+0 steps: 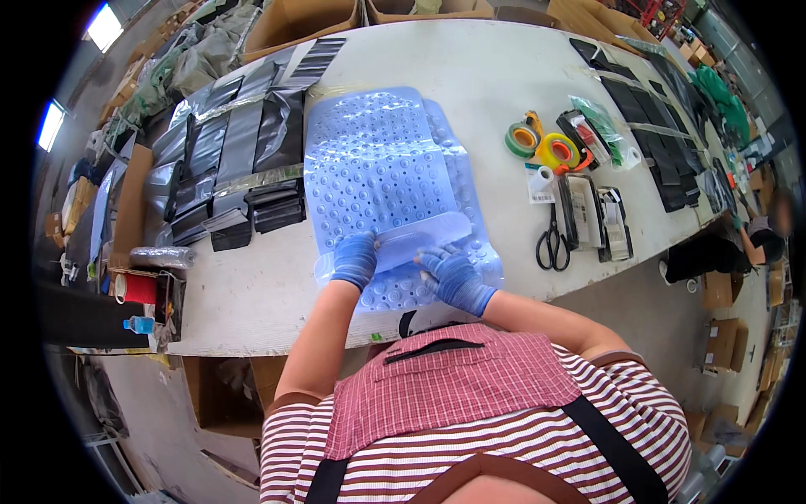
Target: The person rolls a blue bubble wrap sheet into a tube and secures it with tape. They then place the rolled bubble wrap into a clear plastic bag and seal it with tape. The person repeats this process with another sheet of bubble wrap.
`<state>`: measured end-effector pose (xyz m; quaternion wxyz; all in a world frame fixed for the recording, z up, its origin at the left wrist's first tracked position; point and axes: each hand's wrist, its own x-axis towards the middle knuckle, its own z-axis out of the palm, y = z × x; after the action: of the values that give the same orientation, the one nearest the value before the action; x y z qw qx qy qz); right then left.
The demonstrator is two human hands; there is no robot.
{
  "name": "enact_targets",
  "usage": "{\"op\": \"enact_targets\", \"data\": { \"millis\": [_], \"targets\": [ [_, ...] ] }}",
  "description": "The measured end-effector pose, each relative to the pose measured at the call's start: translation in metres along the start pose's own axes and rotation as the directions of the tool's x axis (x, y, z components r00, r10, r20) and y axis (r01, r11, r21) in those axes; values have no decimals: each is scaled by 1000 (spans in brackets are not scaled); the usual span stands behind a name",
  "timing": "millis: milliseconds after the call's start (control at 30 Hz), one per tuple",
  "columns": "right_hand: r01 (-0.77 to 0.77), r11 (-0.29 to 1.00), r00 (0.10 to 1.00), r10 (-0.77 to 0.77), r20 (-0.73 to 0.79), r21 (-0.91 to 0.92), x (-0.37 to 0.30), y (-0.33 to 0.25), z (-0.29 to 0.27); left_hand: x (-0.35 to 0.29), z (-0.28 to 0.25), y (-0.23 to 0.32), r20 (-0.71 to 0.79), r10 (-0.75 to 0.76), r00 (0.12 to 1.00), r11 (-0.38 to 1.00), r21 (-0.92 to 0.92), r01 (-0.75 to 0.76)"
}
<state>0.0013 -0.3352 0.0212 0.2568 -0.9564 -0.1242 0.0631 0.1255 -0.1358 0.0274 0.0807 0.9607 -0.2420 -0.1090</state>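
Note:
A translucent blue bath mat studded with suction cups lies on the white table, on top of a second blue bath mat that shows along its right side and near end. The near end of the upper mat is curled over into a smooth flap. My left hand, in a blue knit glove, grips this flap at its left part. Gloved the same way, my right hand has its bent fingers on the flap's near edge further right. Its thumb is partly hidden.
Stacks of black plastic bags cover the table's left, and more black bags its far right. Black scissors, tape rolls and tape dispensers sit right of the mats. Beyond the right edge another person stands. Open cardboard boxes line the far edge.

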Motion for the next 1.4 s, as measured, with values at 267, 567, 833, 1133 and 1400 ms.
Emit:
{"op": "enact_targets", "data": {
  "millis": [267,567,833,1133,1400],
  "targets": [
    [4,968,996,-26,-84,-252,43,19,13,-20,37,-3,-197,153,968,987,86,-139],
    [14,991,990,-32,-139,-130,-6,33,47,-82,80,9,-107,20,994,1000,10,-19],
    [-106,992,987,113,113,-71,13,33,25,-55,50,6,184,-107,977,988,-93,126],
    [-155,987,988,155,10,38,56,40,13,-45,96,-36,-196,-98,976,930,-367,20],
    [-202,970,974,214,-79,138,52,47,22,-38,47,-14,-110,79,991,994,-70,-87]
  ]
}}
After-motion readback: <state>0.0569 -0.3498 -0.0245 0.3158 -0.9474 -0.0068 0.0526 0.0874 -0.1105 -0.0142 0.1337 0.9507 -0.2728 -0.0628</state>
